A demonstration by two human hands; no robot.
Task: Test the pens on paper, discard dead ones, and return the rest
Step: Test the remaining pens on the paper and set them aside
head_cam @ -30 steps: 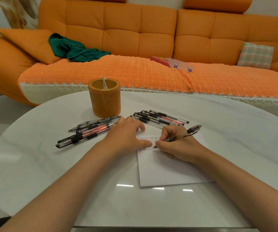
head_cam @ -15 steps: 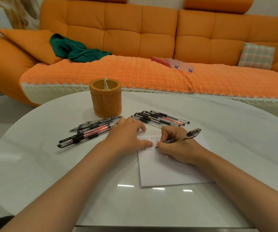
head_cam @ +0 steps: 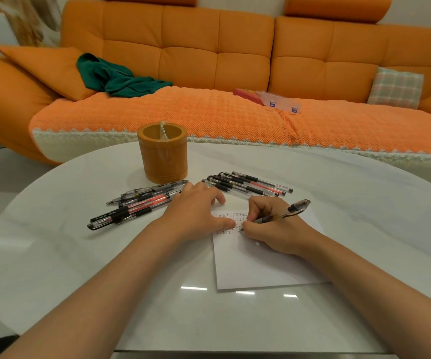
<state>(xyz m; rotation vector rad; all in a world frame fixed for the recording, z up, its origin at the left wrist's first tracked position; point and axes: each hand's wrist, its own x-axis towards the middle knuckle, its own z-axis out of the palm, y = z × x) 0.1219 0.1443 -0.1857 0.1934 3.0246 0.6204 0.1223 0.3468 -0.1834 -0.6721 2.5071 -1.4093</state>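
Observation:
A white sheet of paper (head_cam: 256, 263) lies on the table, with rows of small test marks near its top edge. My right hand (head_cam: 274, 229) grips a clear pen (head_cam: 284, 215), its tip touching the paper just below the marks. My left hand (head_cam: 196, 213) rests flat on the paper's top left corner, fingers spread. One pile of several pens (head_cam: 136, 204) lies to the left of my hands, another pile of pens (head_cam: 248, 186) just beyond them. An orange cylindrical pen holder (head_cam: 162, 156) stands behind the left pile.
The white oval table (head_cam: 53, 255) has its curved edge at the left and far side. An orange sofa (head_cam: 209, 60) stands behind it, carrying a green cloth (head_cam: 116, 76), a clear plastic box (head_cam: 279, 101) and a plaid cushion (head_cam: 395, 86).
My right hand has shifted slightly right along the row of marks as the pen writes. My left hand stays on the paper.

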